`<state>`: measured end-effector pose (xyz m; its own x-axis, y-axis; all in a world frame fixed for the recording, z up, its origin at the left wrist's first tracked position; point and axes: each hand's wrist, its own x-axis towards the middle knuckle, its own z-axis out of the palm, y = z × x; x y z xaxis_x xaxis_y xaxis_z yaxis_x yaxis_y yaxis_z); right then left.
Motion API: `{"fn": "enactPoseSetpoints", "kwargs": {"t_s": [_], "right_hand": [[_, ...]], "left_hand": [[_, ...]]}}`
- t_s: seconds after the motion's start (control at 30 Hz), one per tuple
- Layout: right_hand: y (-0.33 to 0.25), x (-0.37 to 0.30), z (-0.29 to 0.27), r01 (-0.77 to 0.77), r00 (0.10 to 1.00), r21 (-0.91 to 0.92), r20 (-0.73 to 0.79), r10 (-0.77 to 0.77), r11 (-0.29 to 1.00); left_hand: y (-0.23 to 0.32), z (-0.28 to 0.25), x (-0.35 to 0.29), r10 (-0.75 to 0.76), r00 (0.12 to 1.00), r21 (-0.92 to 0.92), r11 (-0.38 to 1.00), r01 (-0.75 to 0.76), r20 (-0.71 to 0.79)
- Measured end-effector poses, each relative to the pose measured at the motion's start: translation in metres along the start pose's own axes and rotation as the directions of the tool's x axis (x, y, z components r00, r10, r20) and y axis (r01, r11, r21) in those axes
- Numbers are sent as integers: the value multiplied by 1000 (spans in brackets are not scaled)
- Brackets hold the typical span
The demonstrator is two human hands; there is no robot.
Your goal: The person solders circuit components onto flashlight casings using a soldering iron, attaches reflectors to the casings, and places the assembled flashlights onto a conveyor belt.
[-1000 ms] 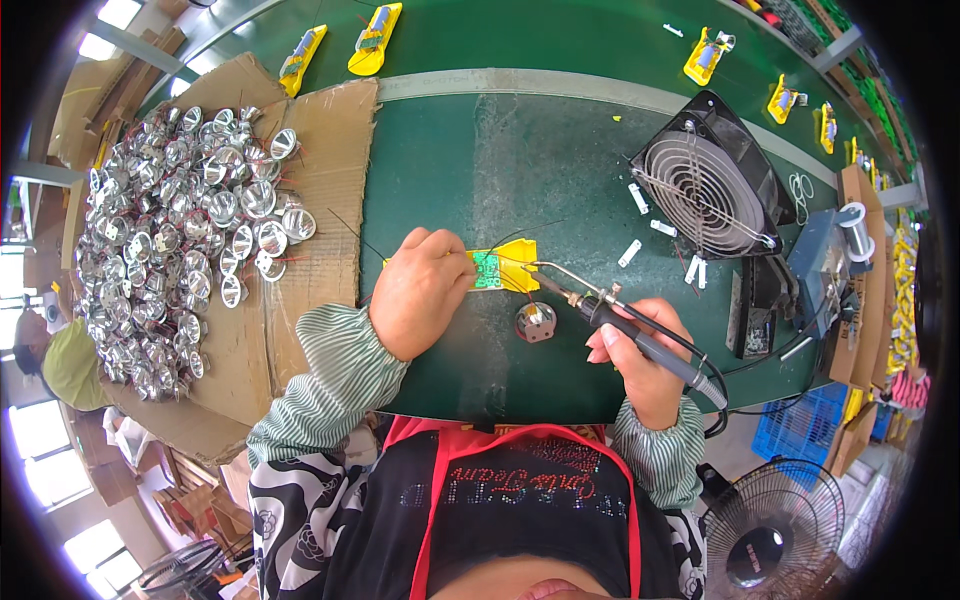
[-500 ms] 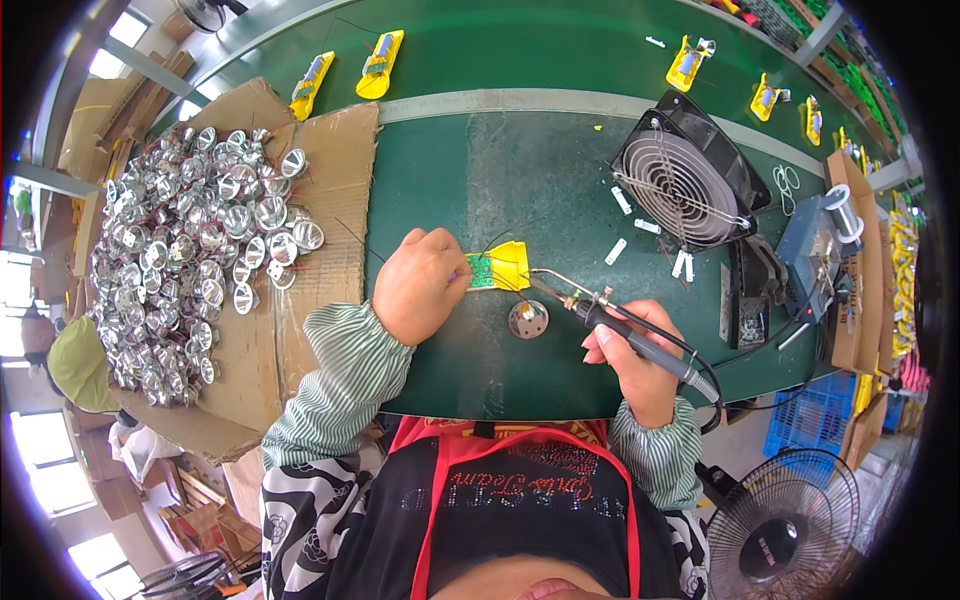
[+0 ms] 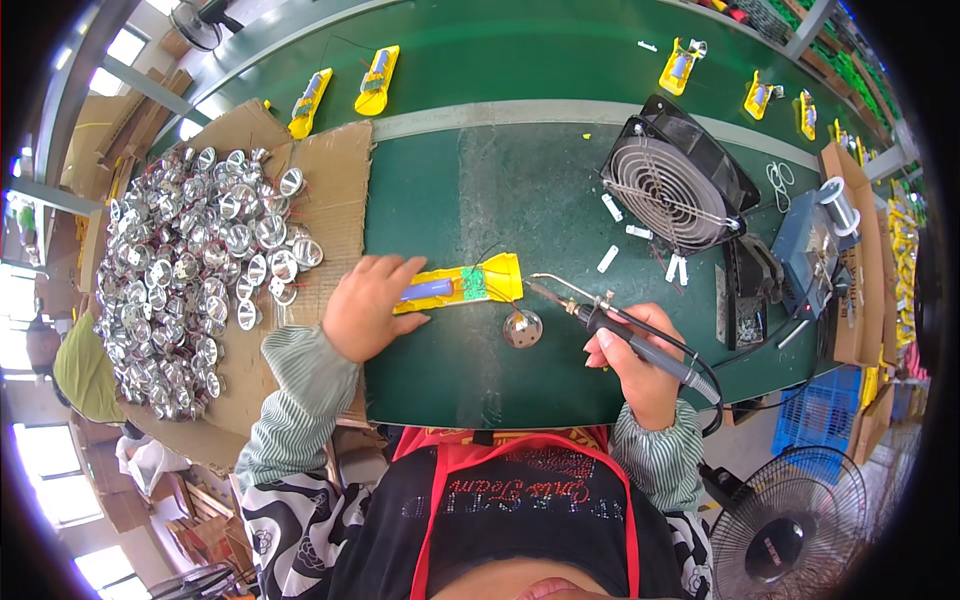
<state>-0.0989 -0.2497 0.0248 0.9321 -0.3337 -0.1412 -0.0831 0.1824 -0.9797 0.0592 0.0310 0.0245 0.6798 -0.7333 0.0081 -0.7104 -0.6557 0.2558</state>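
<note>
My left hand grips the left end of a long yellow plastic housing, thumb along its near side and fingers along its far side. Inside the housing lie a blue cylindrical battery and a green circuit board. A round silver reflector rests on the table just below the housing's right end, with a thin wire running up toward the board. Closed around a grey-and-black soldering iron, my right hand keeps it right of the housing. The iron's tip and thin metal tube point left, apart from the board.
A heap of silver reflectors covers cardboard at left. To the right stand a black fan with a wire guard, a blue box and a solder spool. Small white pieces lie nearby; yellow housings sit beyond.
My left hand has moved left from over the board to the housing's end, uncovering the battery. The housing has shifted slightly left; the right hand and iron stay almost still.
</note>
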Motion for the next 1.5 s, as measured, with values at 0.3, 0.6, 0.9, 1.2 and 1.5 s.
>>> {"fn": "enactPoseSetpoints", "kwargs": {"t_s": [0.3,0.6,0.9,1.2,1.5], "right_hand": [[-1,15,-9,12,1000,45,-29,-11,999],[1,37,-19,-52,991,70,-117,60,996],[4,49,-25,-96,993,-11,-66,95,995],[-1,41,-24,-33,999,12,15,33,999],[-4,20,-15,50,999,16,-3,-50,999]], "left_hand": [[-44,-6,131,-4,1000,106,994,1,25],[-27,30,389,-359,933,-249,906,341,-31],[-98,41,403,-192,933,-84,981,175,-305],[-256,9,270,-502,857,204,832,516,-117],[-221,30,266,-415,893,86,897,434,-177]]}}
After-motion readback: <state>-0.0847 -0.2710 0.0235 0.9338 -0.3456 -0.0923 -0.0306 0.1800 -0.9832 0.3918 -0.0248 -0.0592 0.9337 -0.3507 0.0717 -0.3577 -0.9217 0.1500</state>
